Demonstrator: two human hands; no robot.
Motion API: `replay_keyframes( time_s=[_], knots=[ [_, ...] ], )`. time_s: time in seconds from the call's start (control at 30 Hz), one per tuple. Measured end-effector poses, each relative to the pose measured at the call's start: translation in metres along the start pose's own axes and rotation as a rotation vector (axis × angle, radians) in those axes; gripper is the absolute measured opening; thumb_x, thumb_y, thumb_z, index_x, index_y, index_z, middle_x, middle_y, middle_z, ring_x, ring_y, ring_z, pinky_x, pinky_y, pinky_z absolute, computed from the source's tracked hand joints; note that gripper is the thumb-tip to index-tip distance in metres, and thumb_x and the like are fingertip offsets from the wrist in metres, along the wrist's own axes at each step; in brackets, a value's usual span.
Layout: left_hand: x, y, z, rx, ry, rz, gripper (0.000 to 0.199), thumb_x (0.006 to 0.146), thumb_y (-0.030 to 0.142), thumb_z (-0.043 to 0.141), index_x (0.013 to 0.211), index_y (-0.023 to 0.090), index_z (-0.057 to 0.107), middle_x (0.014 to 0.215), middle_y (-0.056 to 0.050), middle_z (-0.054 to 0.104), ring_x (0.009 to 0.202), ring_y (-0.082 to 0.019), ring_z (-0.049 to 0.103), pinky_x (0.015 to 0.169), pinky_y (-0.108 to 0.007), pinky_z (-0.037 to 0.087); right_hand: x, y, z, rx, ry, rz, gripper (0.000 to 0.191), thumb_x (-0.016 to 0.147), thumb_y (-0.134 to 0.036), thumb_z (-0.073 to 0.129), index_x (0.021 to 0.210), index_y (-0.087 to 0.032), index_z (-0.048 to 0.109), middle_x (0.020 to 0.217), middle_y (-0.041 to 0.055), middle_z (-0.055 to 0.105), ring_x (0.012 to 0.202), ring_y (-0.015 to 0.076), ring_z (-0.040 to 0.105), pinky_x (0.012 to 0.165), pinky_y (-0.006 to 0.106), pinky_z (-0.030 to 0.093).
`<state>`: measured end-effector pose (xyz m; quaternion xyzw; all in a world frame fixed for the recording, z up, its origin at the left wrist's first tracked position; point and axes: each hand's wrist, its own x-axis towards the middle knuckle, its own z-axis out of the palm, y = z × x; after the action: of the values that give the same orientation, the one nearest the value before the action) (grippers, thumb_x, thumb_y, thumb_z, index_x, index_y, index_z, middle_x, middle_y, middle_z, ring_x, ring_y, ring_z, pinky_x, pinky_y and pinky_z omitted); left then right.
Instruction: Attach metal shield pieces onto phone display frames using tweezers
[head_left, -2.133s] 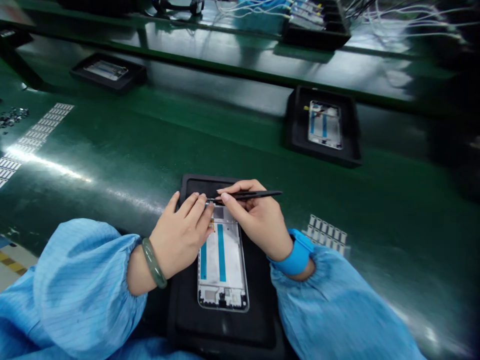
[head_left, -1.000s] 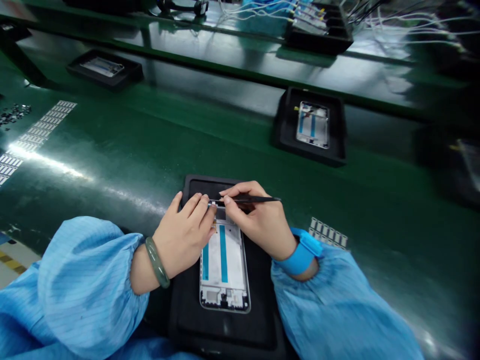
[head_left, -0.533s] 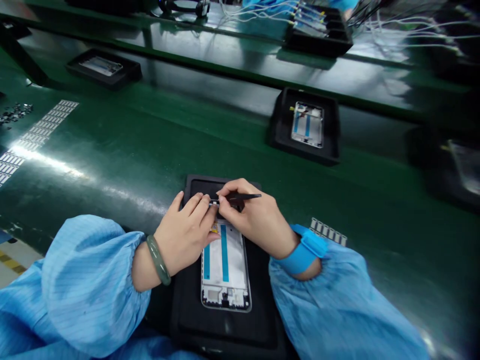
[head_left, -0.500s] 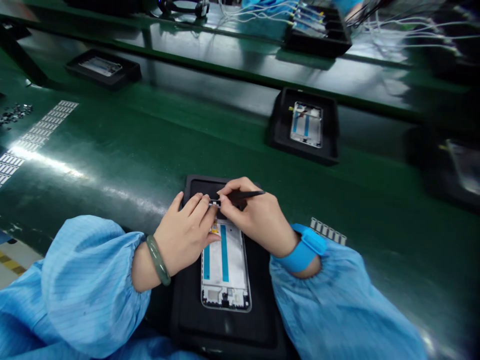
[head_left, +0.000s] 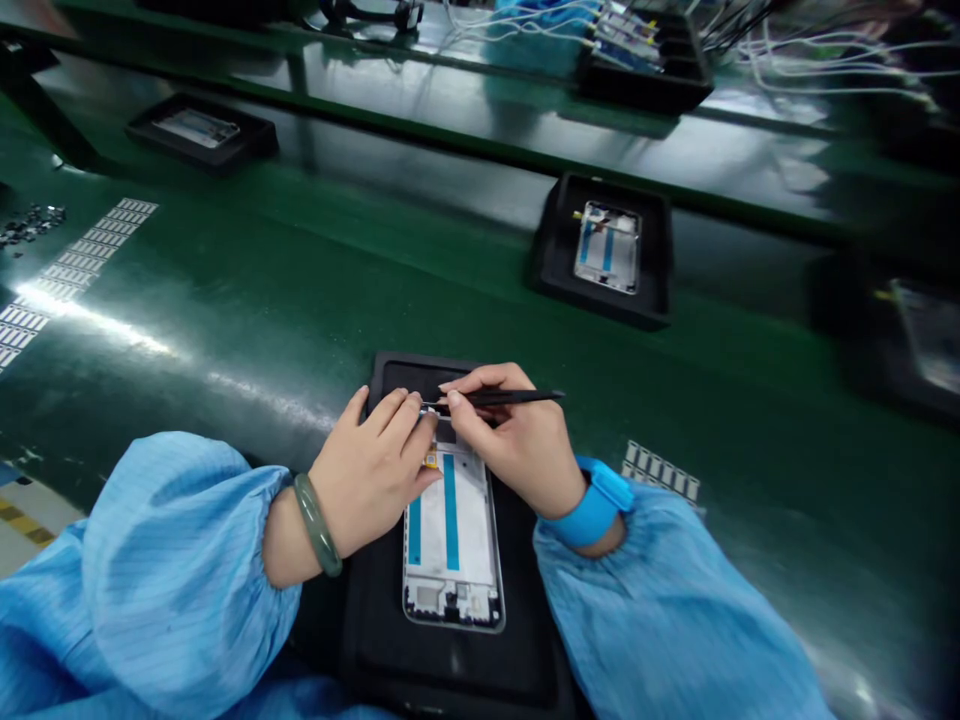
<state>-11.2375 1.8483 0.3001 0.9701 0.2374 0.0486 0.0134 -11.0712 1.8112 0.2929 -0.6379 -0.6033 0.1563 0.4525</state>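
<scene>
A phone frame with blue strips lies in a black tray in front of me. My left hand rests over the frame's upper left part, fingers bent and slightly apart, fingertips at its top edge. Black tweezers are pinched in my right hand, their tip at the top of the frame beside my left fingertips. What lies under the fingertips is too small to make out. A yellow piece shows beside my left thumb.
Further black trays with phone frames stand at the back left, back centre and right. Sticker sheets lie left and right. Small parts are far left; white cables lie at the back.
My right hand has shifted slightly, and the tweezers now lie flatter, with their rear end further right. My left hand has stayed nearly in place.
</scene>
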Motion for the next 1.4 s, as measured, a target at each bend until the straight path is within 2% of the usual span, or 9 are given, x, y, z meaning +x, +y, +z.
replay_keyframes(
  time_s=[0.3, 0.47, 0.7, 0.9, 1.03, 1.17, 1.27, 1.4],
  knots=[
    [0.0008, 0.0003, 0.0001, -0.004, 0.027, 0.003, 0.044, 0.090, 0.037, 0.045, 0.124, 0.009, 0.049, 0.129, -0.015, 0.051, 0.122, -0.028, 0.044, 0.099, -0.051, 0.039, 0.0035, -0.0047, 0.0023, -0.104, 0.000, -0.046, 0.004, 0.081, -0.020, 0.058, 0.081, -0.021, 0.054, 0.078, 0.0007, 0.063, 0.064, 0.0133, 0.065, 0.057, 0.024, 0.054],
    [0.0009, -0.0009, -0.0001, 0.000, 0.038, 0.003, 0.042, 0.089, 0.036, 0.048, 0.122, 0.010, 0.050, 0.127, -0.015, 0.052, 0.120, -0.028, 0.045, 0.099, -0.051, 0.039, 0.0076, -0.0068, 0.0034, -0.097, -0.007, -0.001, 0.004, 0.082, -0.023, 0.056, 0.081, -0.022, 0.053, 0.077, 0.0005, 0.063, 0.061, 0.0126, 0.063, 0.054, 0.024, 0.054],
    [0.0007, -0.0023, -0.0005, -0.004, 0.026, 0.002, 0.042, 0.090, 0.035, 0.046, 0.124, 0.010, 0.049, 0.129, -0.015, 0.051, 0.121, -0.028, 0.045, 0.099, -0.051, 0.039, 0.0066, -0.0066, 0.0016, -0.143, 0.061, 0.029, 0.006, 0.079, -0.021, 0.058, 0.078, -0.021, 0.052, 0.074, -0.0004, 0.062, 0.059, 0.0123, 0.062, 0.057, 0.024, 0.052],
    [0.0007, -0.0009, 0.0001, -0.017, 0.032, 0.002, 0.043, 0.089, 0.036, 0.048, 0.124, 0.011, 0.049, 0.129, -0.014, 0.051, 0.121, -0.027, 0.044, 0.099, -0.050, 0.039, 0.0060, -0.0035, -0.0017, -0.058, 0.051, 0.094, 0.008, 0.078, -0.023, 0.058, 0.078, -0.022, 0.051, 0.070, -0.0017, 0.062, 0.054, 0.0118, 0.059, 0.054, 0.025, 0.051],
    [0.0005, -0.0012, 0.0010, -0.014, 0.042, 0.007, 0.043, 0.089, 0.036, 0.049, 0.123, 0.011, 0.049, 0.128, -0.014, 0.051, 0.121, -0.028, 0.045, 0.099, -0.051, 0.039, 0.0042, -0.0047, 0.0010, -0.153, 0.044, 0.012, 0.005, 0.080, -0.022, 0.056, 0.079, -0.022, 0.051, 0.074, -0.0005, 0.062, 0.057, 0.0127, 0.061, 0.053, 0.025, 0.051],
    [0.0004, -0.0018, 0.0010, -0.014, 0.045, 0.012, 0.042, 0.089, 0.036, 0.049, 0.121, 0.009, 0.050, 0.127, -0.015, 0.052, 0.120, -0.028, 0.045, 0.098, -0.051, 0.039, 0.0020, -0.0045, 0.0035, -0.284, 0.035, -0.167, 0.007, 0.080, -0.017, 0.054, 0.082, -0.024, 0.052, 0.077, 0.0010, 0.063, 0.067, 0.0154, 0.063, 0.061, 0.027, 0.053],
    [0.0007, -0.0017, 0.0007, -0.015, 0.047, 0.010, 0.041, 0.089, 0.035, 0.048, 0.121, 0.009, 0.050, 0.127, -0.015, 0.052, 0.120, -0.028, 0.045, 0.098, -0.051, 0.039, 0.0018, -0.0036, 0.0038, -0.287, 0.033, -0.207, 0.008, 0.081, -0.016, 0.054, 0.082, -0.023, 0.051, 0.075, 0.0005, 0.061, 0.065, 0.0141, 0.062, 0.060, 0.026, 0.052],
    [0.0008, -0.0015, 0.0015, -0.011, 0.056, 0.010, 0.042, 0.089, 0.035, 0.047, 0.121, 0.008, 0.050, 0.126, -0.016, 0.053, 0.120, -0.028, 0.045, 0.098, -0.051, 0.039, 0.0018, -0.0048, 0.0054, -0.329, -0.056, -0.295, 0.009, 0.081, -0.014, 0.052, 0.084, -0.023, 0.051, 0.078, 0.0023, 0.062, 0.072, 0.0169, 0.062, 0.065, 0.029, 0.053]
  ],
)
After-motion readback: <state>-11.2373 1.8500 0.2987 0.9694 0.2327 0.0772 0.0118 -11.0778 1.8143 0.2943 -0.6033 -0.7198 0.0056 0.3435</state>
